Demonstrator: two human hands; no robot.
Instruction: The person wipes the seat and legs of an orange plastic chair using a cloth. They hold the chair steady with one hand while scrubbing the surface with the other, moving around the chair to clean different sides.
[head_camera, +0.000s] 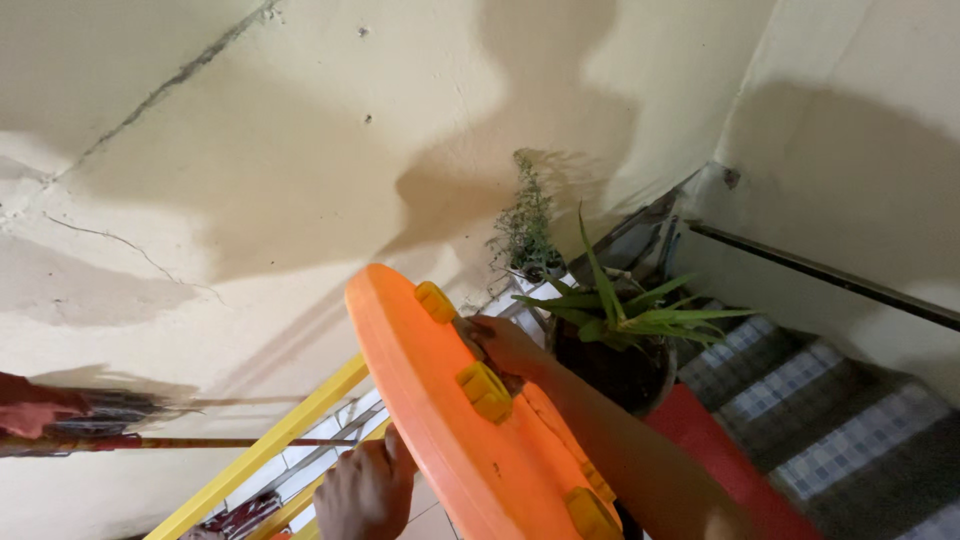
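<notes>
Both grips are on an orange board (470, 430) with yellow clips (485, 391), held tilted near a cracked wall (250, 150). The right hand (500, 345) presses curled fingers on the board's face between two clips; the left hand (365, 490) wraps the lower edge, fingers closed around it. Potted plants (620, 320) stand close behind, above the stairs (800, 400), with a yellow rail (270, 445) below. To handle it well, the person would likely keep the edge hold firm and swing the top slowly, clear of the leaves.
</notes>
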